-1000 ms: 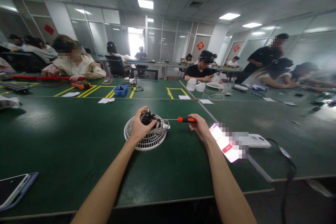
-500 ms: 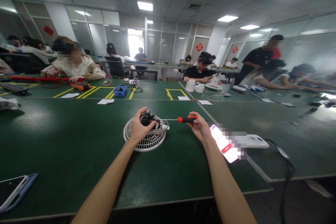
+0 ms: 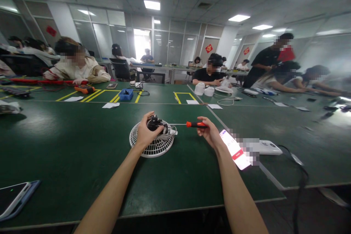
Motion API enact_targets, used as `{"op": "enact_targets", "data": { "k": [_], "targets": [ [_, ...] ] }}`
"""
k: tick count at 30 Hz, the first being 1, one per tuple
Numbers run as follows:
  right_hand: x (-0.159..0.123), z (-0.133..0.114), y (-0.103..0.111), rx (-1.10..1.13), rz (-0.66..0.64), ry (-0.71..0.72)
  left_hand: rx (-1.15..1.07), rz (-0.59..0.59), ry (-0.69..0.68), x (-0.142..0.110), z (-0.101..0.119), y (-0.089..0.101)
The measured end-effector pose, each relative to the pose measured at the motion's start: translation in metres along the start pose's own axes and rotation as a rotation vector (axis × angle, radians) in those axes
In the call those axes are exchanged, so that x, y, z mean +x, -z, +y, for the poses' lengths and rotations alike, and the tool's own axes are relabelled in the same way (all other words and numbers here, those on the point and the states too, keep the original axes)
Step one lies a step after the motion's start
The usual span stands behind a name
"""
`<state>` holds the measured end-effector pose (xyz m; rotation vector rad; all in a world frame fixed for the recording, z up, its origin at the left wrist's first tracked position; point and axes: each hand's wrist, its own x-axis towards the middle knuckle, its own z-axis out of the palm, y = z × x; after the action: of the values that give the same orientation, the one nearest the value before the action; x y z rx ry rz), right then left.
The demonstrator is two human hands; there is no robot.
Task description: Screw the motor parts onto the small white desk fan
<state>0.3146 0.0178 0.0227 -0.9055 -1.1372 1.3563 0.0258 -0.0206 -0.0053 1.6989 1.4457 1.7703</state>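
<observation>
At mid-frame, the left hand (image 3: 146, 133) still grips the black mechanism (image 3: 155, 121) above the grille (image 3: 155, 150), the right hand (image 3: 210, 132) still holding a screwdriver (image 3: 195, 125) towards it.

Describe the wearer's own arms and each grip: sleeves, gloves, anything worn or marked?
The left arm and right arm are bare as far as the picture shows, with no sleeve, watch or bracelet visible. The left grip and right grip are ungloved hands. No cables or markings can be made out; a thin ring would be too small to rule out.
</observation>
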Motion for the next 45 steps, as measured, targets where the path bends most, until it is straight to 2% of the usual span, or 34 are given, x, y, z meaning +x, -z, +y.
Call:
{"op": "enact_targets", "data": {
  "k": [10, 20, 36, 45],
  "targets": [
    [-0.003, -0.001, 0.0, 0.075, -0.034, 0.027, 0.0, 0.005, 0.005, 0.0, 0.002, 0.0],
    [0.01, 0.013, 0.001, -0.035, 0.08, -0.068, 0.03, -0.003, -0.012, -0.001, 0.002, 0.001],
    [0.011, 0.017, -0.001, -0.207, 0.215, -0.142, 0.093, 0.027, -0.007, -0.001, -0.001, -0.001],
    [0.012, 0.011, 0.005, -0.12, 0.297, -0.118, 0.125, 0.015, -0.008, -0.001, 0.001, -0.001]
  ]
}}
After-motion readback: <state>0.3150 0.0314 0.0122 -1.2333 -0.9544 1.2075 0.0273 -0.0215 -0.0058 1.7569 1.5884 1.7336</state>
